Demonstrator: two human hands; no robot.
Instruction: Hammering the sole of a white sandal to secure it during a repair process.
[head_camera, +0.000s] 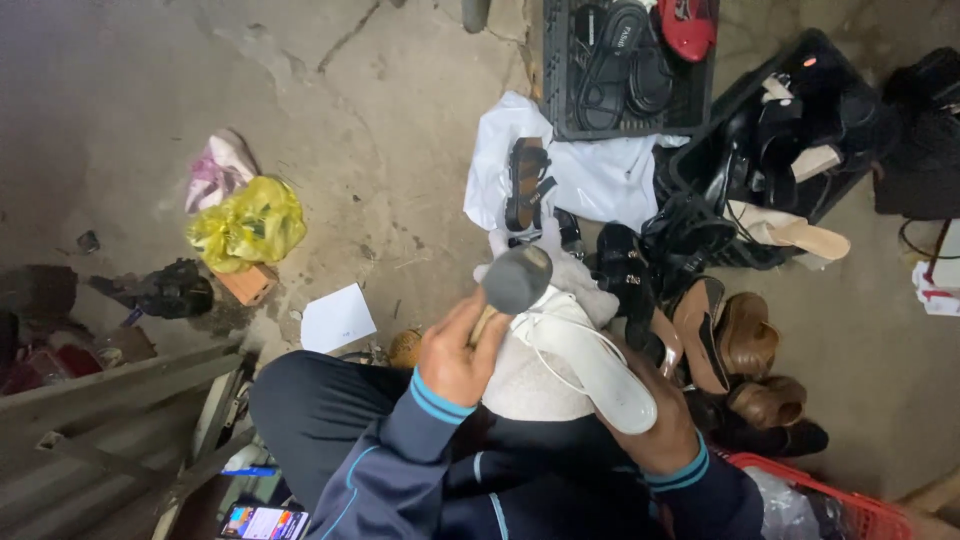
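Now left hand (455, 355) grips hammer (512, 282); right hand (655, 430) cradles white sandal (590, 365).

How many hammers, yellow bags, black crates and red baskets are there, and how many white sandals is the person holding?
hammer: 1
white sandal, held: 1
yellow bag: 1
black crates: 2
red basket: 1
Total: 6
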